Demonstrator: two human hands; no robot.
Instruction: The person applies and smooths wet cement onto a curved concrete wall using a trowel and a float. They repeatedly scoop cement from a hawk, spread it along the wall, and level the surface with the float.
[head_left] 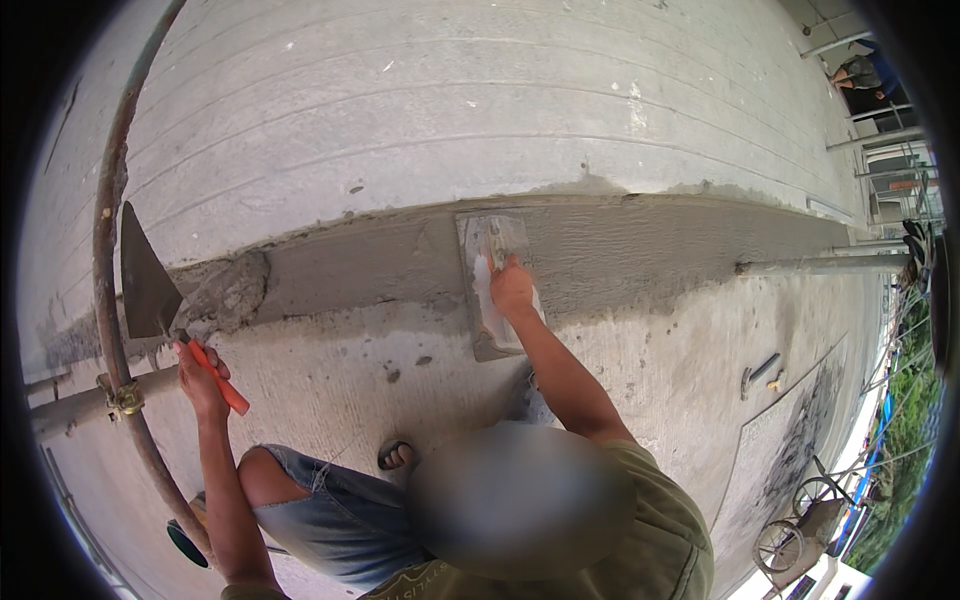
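My left hand (pixel 205 380) is closed around the orange handle of a pointed trowel (pixel 147 285), its grey blade tilted upward beside a rusty pole. My right hand (pixel 512 288) grips the handle of a flat rectangular plastering float (pixel 498 342), whose face lies across a band of wet grey mortar (pixel 640 245). Right of the float the band carries fine streaks; to its left the surface looks smoother. A rough lump of mortar (pixel 225 292) sits on the band near the trowel's blade.
The rusty scaffold pole (pixel 108 220) runs down the left side, with a clamp (pixel 124 397) joining a crossing pipe (pixel 75 410). Another pipe (pixel 825 265) meets the band at right. A hammer (pixel 758 376) lies beyond my right arm, near a wheeled cart (pixel 800 535). A person (pixel 875 75) is far right.
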